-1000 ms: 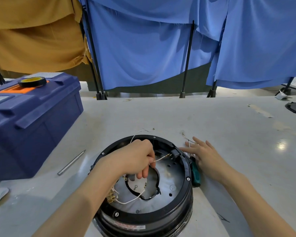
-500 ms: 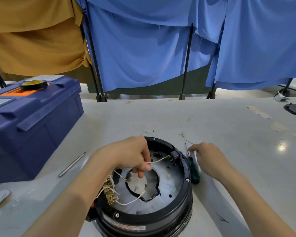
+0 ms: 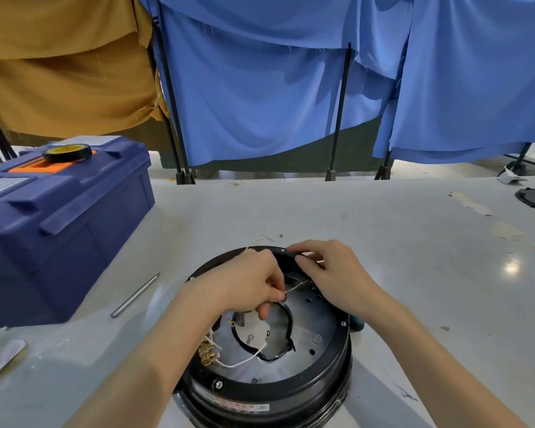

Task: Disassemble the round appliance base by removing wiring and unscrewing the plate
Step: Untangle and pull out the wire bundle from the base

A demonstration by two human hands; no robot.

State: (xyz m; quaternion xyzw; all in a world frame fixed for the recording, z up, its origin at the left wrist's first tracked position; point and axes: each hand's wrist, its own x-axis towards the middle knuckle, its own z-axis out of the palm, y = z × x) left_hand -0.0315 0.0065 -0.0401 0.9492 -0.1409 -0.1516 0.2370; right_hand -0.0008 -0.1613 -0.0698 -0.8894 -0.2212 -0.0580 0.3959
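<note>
Gently: my left hand (image 3: 247, 282) pinches the thin wire (image 3: 295, 288), probably limp and fragile; my right hand (image 3: 332, 270) grips the stiff, heavy-looking base (image 3: 291, 389) by its upper rim.

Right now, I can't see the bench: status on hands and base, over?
Left hand pinches thin wire. Right hand grips round base at far rim. Plate not yet off. Screwdriver handle beside base, mostly hidden.

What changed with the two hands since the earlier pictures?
The right hand left the table beside the screwdriver and moved left onto the far rim of the round appliance base, curling over it. The left hand still pinches the thin wire. Base and screwdriver stayed put.
</note>
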